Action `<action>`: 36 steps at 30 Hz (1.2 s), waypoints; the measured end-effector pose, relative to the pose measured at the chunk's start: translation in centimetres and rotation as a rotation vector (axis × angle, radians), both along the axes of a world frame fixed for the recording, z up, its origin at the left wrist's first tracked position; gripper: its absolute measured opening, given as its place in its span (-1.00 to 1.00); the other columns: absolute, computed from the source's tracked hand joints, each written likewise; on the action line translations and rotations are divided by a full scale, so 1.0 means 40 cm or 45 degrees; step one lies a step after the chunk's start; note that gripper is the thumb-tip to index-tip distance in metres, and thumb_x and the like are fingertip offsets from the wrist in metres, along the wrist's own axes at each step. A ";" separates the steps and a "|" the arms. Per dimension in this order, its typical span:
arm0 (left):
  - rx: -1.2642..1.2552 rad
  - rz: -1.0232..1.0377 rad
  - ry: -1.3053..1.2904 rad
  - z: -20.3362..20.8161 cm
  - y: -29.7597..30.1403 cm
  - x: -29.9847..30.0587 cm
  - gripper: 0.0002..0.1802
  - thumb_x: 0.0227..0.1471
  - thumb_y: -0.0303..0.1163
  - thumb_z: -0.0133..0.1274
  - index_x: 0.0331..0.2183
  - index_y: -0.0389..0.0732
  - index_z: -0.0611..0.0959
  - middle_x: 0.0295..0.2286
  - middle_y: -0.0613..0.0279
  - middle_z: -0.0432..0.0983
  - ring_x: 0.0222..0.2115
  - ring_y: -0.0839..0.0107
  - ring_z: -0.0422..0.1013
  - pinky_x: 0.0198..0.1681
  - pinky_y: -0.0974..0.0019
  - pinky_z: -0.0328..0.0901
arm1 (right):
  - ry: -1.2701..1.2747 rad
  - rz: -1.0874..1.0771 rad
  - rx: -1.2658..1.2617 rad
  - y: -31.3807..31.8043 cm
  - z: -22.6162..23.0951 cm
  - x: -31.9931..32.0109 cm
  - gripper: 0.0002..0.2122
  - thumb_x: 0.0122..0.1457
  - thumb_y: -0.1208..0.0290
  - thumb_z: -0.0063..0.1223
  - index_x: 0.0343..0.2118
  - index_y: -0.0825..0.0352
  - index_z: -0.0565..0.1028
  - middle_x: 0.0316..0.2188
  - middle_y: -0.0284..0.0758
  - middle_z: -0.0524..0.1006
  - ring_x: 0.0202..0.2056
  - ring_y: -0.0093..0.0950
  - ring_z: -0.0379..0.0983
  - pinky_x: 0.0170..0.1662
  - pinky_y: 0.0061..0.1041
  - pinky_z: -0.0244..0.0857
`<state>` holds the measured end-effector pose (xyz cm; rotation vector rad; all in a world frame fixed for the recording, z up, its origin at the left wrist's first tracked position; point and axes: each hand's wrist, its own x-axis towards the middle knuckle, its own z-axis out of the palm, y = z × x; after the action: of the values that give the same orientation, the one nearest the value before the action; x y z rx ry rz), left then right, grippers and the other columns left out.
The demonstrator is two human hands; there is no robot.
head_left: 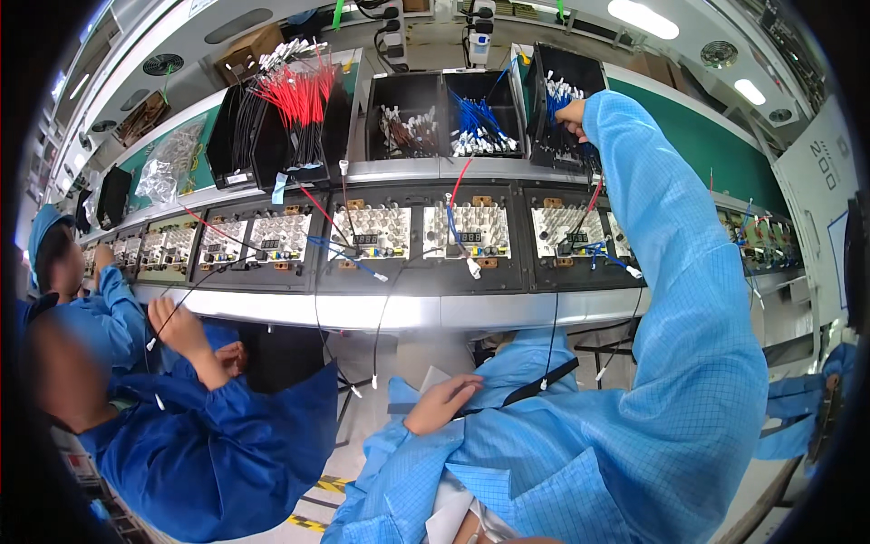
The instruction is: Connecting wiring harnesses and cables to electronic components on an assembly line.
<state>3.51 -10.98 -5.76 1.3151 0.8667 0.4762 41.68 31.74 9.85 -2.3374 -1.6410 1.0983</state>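
My right hand [572,119] reaches far forward into a black bin [566,62] at the back right. Its fingers are curled closed on blue wires [561,92] with white connectors; how many they hold is hidden. My left hand [442,403] lies over my lap, fingers stretched out and holding nothing. In front of me, circuit boards with small digit displays sit in black trays, among them a middle board [466,230] and a right board [568,230]. Red, blue and black wires hang from them; a white connector [473,268] dangles at the middle board.
More black bins stand behind the boards, holding brown wires [408,129], blue wires [483,125] and red-and-black wires [304,95]. A metal rail [426,310] edges the line. At my left a co-worker in a dark blue coat [227,444] has a raised hand [178,326] near a board.
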 end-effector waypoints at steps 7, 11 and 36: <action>0.055 0.265 -0.001 0.000 -0.022 -0.098 -0.66 0.22 -0.34 -0.16 -0.04 -0.32 0.46 -0.17 0.15 0.50 -0.13 0.42 0.39 -0.01 0.39 0.22 | -0.176 0.118 0.136 0.022 0.023 0.038 -0.74 -0.01 0.20 0.08 -0.67 0.27 0.48 -0.72 -0.40 0.42 -0.69 -0.56 0.34 -0.56 -0.39 0.35; -0.028 0.393 0.054 -0.002 -0.056 -0.151 -0.66 0.22 -0.34 -0.17 -0.05 -0.33 0.47 -0.21 0.12 0.51 -0.12 0.41 0.39 -0.01 0.39 0.22 | -0.474 0.499 0.306 0.015 0.010 0.045 -0.72 -0.03 0.20 0.04 -0.69 0.30 0.55 -0.72 -0.34 0.51 -0.69 -0.50 0.43 -0.54 -0.43 0.37; 1.000 -0.225 -0.321 0.488 0.022 -0.191 -0.67 0.08 -0.33 -0.08 -0.27 -0.40 0.61 -0.35 -0.04 0.56 -0.35 0.12 0.51 -0.25 0.23 0.37 | 0.466 0.016 1.069 -0.092 0.296 0.051 -0.81 0.25 0.22 -0.07 -0.28 0.24 0.41 -0.30 -0.40 0.48 -0.22 -0.58 0.41 -0.06 -0.49 0.32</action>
<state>-4.12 -10.11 13.76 1.9685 0.3391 0.8707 43.71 28.04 21.67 -1.4948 -1.5499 0.5956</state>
